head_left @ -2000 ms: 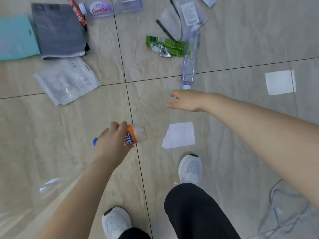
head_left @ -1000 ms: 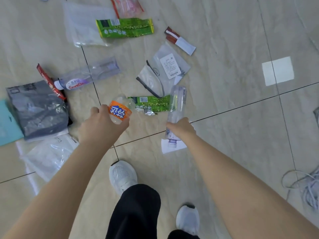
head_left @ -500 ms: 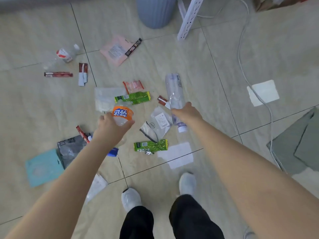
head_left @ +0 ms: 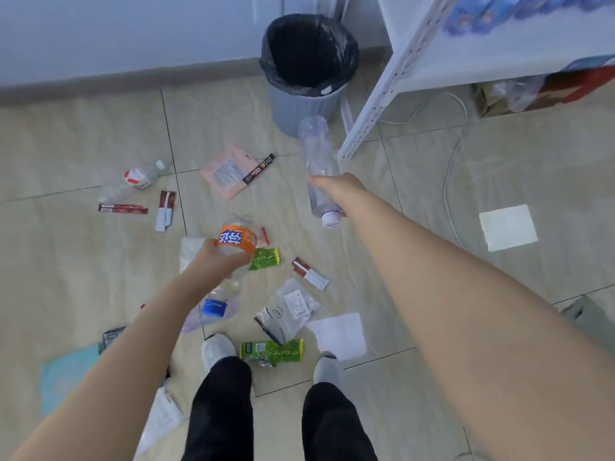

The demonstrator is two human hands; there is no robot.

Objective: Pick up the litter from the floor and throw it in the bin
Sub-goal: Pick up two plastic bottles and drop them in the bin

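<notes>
While arms reach binward, hands seemingly around bottles.

We can read very little here. The one clear marking is on the orange label of the bottle gripped in our left hand: white characters outlined in blue, seen upside down and too blurred for us to spell out. Below that hand, the green wrapper on the floor carries print too small to read. Between our hands and lower, the clear pouch shows a white printed slip and a round mark, both illegible.
</notes>
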